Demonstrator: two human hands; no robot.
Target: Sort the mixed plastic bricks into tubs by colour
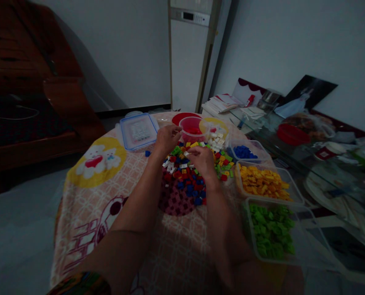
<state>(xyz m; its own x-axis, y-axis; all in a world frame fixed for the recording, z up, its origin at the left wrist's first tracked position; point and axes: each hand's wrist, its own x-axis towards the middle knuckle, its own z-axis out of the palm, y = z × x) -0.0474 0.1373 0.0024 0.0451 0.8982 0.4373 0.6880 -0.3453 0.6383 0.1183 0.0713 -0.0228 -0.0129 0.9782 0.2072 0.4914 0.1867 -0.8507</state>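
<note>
1. Nearest, at the right edge of the cloth-covered counter, a clear container holds green pieces.
2. Just beyond, a second container holds yellow pieces.
3. Mid-counter lies a loose pile of mixed pieces: red, blue, green, yellow and white.
4. The right hand is over this pile, fingers bent beside a white piece; whether they grip it, I cannot tell.
5. To its right, a smaller container holds blue pieces.
6. The left hand is farther forward, fingertips near the pink tub; whether it grasps anything is unclear.
7. Red pieces lie inside the tub; white pieces are heaped to its right.
8. Left of that hand lies a blue-rimmed lid.
9. Farthest stands a tall white unit.
</note>
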